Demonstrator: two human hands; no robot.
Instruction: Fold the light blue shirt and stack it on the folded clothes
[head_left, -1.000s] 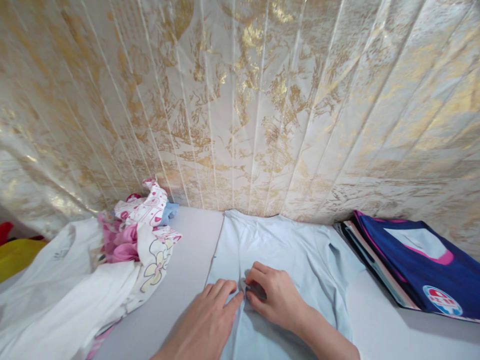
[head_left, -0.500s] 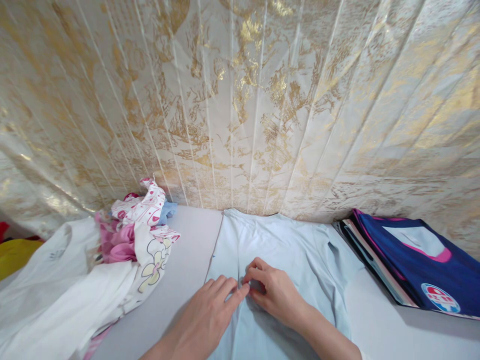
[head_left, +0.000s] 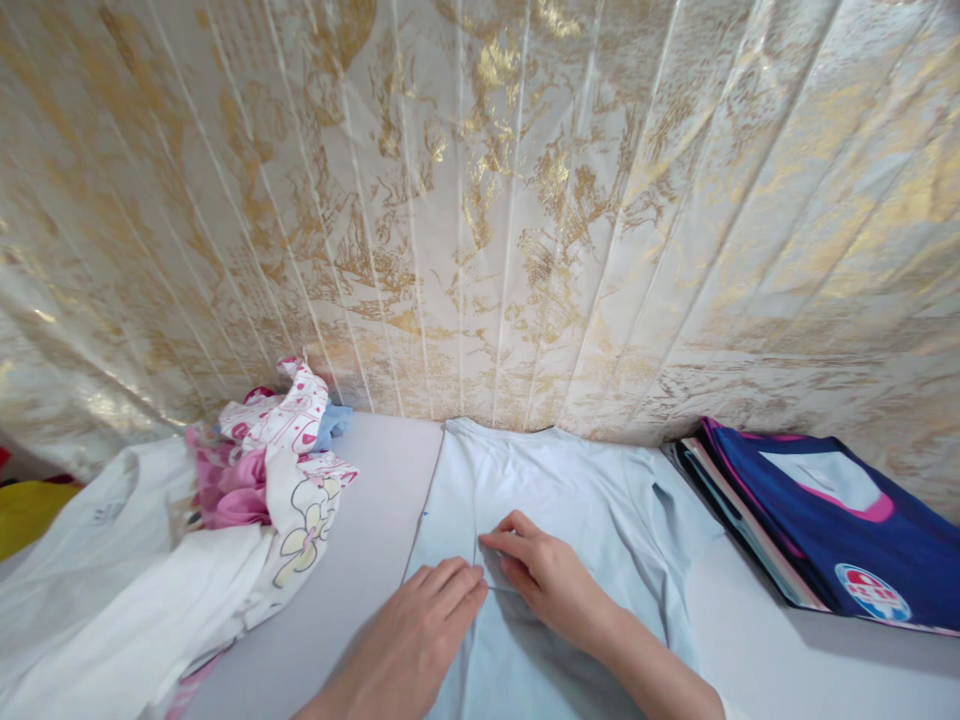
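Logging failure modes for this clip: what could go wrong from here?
The left hand and right hand are on the light blue shirt; uneven pressure could pucker it.
Its right side is rumpled, so creases might set.
It lies close to the folded stack; a tug might nudge that.

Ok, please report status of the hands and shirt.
Left hand, right hand: both on pale blue shirt. Shirt flat, creased. Clothes pile left; folded stack right.

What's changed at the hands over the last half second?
The right hand has straightened its index finger, its tip shifting slightly farther up the shirt. The left hand's fingertips have drawn slightly back leftward, so the two hands' tips now stand apart. Whether either released cloth is unclear. The shirt, clothes pile and folded stack stayed put.
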